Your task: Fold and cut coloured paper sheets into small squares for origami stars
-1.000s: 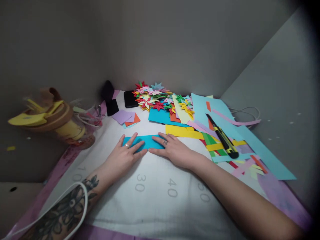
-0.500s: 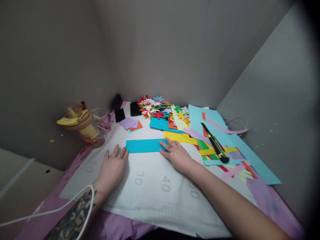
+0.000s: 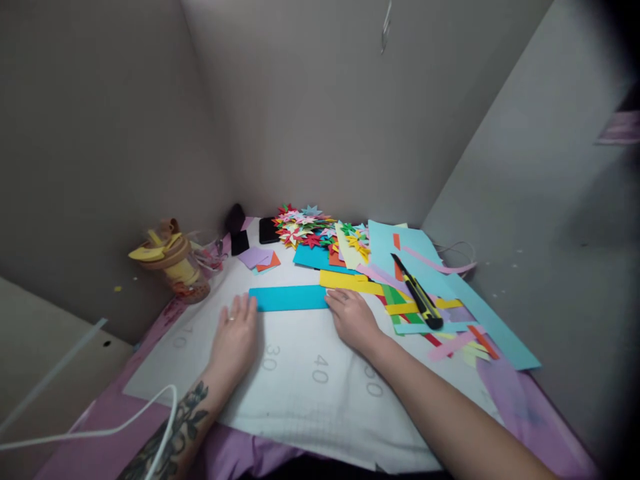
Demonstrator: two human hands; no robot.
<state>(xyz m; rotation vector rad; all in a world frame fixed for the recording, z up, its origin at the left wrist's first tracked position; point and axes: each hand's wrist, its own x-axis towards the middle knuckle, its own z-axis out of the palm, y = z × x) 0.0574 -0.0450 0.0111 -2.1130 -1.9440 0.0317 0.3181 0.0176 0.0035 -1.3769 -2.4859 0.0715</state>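
Blue paper is what our hands are about: a long strip (image 3: 289, 298) lying flat on the white mat (image 3: 300, 400), just in front of a yellow strip (image 3: 350, 281) and the heap of coloured sheets. A second ago both hands lay on top of it, fingers spread across its middle and covering most of it. Since then we have slid them apart along its length, and now nearly the whole strip shows. Our left hand (image 3: 235, 333) rests palm down on the mat, fingers loosely together, with its tips at the strip's left end; whether they touch the paper or stop just short, we cannot tell. Our right hand (image 3: 353, 317) also lies flat and palm down, its fingertips on the right end. Neither hand pinches or lifts anything. The strip itself has hardly moved, though our head has drawn back, so more of the mat and its printed numbers is in sight. We judge that the pressing stroke has run out to both ends, leaving the strip smooth and held only lightly. The cutter (image 3: 417, 292) lies untouched on the sheets to the right, well apart from the right hand, and the paper stars (image 3: 305, 227) sit in their pile at the back.
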